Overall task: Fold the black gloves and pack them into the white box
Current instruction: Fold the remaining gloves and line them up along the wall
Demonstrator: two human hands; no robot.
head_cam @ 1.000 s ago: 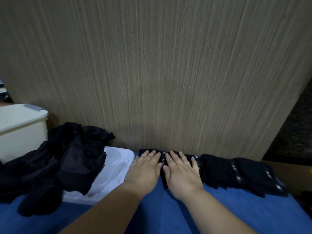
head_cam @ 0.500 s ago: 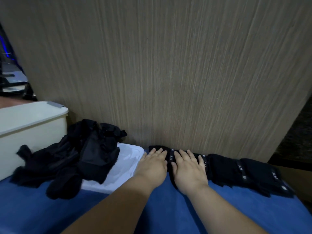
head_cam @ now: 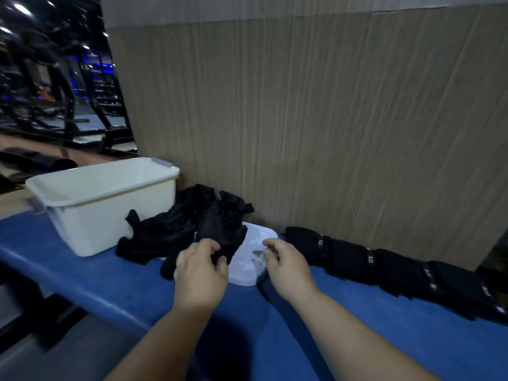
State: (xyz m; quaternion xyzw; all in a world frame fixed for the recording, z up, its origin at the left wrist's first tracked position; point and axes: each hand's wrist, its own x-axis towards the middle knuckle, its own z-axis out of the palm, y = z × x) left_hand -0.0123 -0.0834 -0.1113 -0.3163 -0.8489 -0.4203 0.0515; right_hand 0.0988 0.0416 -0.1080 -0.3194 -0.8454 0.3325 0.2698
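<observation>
Lifted off the folded bundle pressed flat 0.5 s ago and swung left. Now pinching, with the left hand (head_cam: 200,273), the edge of 1 loose black glove (head_cam: 231,240) between thumb and fingertips. Hovering just beside with the right hand (head_cam: 286,268), fingers curled; too blurred to tell whether anything is held. Probably means 1 fold finished and the next glove being drawn out.

Working over soft, matte blue cloth on the table (head_cam: 357,325). Just beyond the knuckles: a smooth white lid (head_cam: 247,273) with rounded corners, half buried under a limp, crumpled pile of unfolded gloves (head_cam: 170,229). Off right along the back edge: a neat row of folded gloves (head_cam: 384,268), flat knit bundles with small pale labels. Further left: the white box (head_cam: 110,215), rigid glossy plastic, with nothing black showing inside. Behind all: a streaky wood-grain panel (head_cam: 330,133).
</observation>
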